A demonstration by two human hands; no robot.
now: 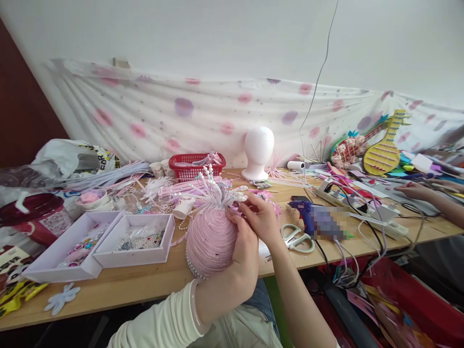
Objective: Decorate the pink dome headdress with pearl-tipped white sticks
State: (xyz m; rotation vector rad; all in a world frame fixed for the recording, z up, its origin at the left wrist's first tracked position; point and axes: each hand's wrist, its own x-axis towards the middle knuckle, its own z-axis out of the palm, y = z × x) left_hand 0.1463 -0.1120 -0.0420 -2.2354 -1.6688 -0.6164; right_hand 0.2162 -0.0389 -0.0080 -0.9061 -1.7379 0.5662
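Note:
A pink dome-shaped headpiece, wound in fuzzy ridges with a pearl-like trim along its lower edge, sits at the table's front. From its top spreads a spray of white fuzzy stems dotted with pearl beads. My left hand rests against the dome's right side, its fingers closed at the base of the spray. Close above it, my right hand pinches at a pearl-tipped white stem on the spray's right. The fingertips partly cover the point they grip.
White bead trays and a paper cup stand left. Behind are a red basket and a white foam head. Scissors, a blue glue gun and a power strip lie right. Another person's hand is far right.

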